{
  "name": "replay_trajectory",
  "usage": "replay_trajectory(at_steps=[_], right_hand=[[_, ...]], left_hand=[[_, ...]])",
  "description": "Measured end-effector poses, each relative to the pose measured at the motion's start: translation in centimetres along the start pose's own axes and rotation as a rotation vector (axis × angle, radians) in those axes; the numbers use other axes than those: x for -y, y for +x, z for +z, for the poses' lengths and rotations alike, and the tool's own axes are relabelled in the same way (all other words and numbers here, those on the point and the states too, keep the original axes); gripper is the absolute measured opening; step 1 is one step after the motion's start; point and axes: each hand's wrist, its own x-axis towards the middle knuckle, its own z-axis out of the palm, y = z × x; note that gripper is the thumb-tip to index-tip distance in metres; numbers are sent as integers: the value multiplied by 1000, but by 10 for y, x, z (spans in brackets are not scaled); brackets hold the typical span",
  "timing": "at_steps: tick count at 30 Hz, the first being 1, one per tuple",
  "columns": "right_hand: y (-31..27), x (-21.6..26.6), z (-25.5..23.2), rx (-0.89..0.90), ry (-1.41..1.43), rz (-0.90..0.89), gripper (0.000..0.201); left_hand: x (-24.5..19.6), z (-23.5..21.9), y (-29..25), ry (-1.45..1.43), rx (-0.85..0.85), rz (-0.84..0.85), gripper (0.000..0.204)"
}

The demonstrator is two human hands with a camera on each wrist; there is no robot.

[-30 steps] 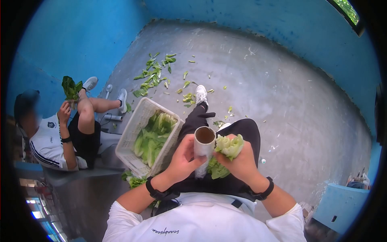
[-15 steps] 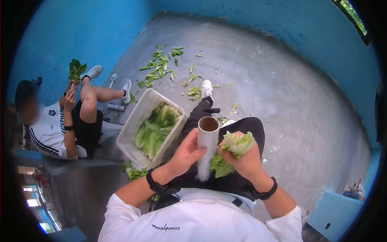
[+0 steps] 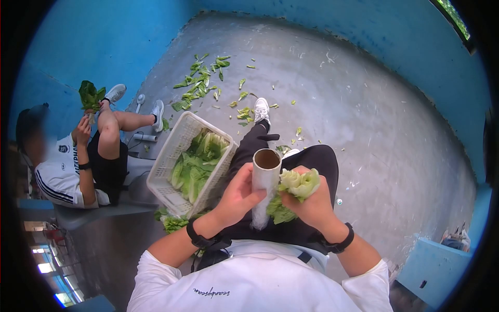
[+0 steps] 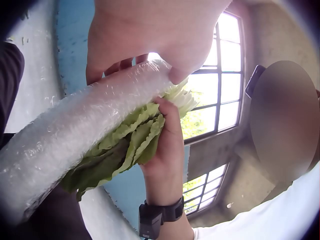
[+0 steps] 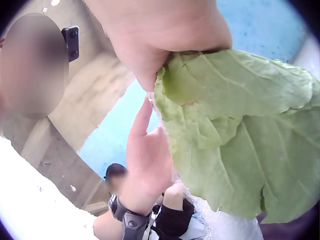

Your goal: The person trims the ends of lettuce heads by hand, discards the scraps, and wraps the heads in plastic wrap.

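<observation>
A roll of clear plastic film on a cardboard tube stands between the two hands, its hollow end facing up. The left hand grips the roll, thumb on one side and fingers round the other; in the left wrist view the film is wrinkled and shiny. In the right hand is a head of leafy greens, pale base up and leaves hanging below. Seen from the right wrist, broad leaves spread beside the roll, and the right thumb touches near its edge.
A white plastic basket of greens stands left of the legs. More greens lie beside it. Loose leaves are scattered on the floor. At the left a seated person holds a leafy bunch.
The right hand with the greens moved slightly away from the roll, then came back closer to it. The left hand keeps its grip on the roll. The head view has shifted a little.
</observation>
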Motion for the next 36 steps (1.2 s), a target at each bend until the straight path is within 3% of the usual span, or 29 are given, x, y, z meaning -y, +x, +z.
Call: replay_trajectory(at_steps=[5, 17, 26, 29, 36], right_hand=[[-2, 2, -4, -26, 51, 115, 22], [-8, 1, 3, -32, 7, 31, 30], [-10, -5, 6, 18, 48, -26, 23], [-9, -6, 0, -27, -44, -14, 21], [-4, -7, 0, -56, 55, 90, 24]], left_hand=[[1, -2, 1, -20, -10, -16, 49], [3, 6, 4, 39, -56, 35, 61], [7, 10, 3, 54, -99, 23, 65], [6, 7, 4, 39, -130, 40, 65], [2, 0, 2, -60, -151, -14, 72]])
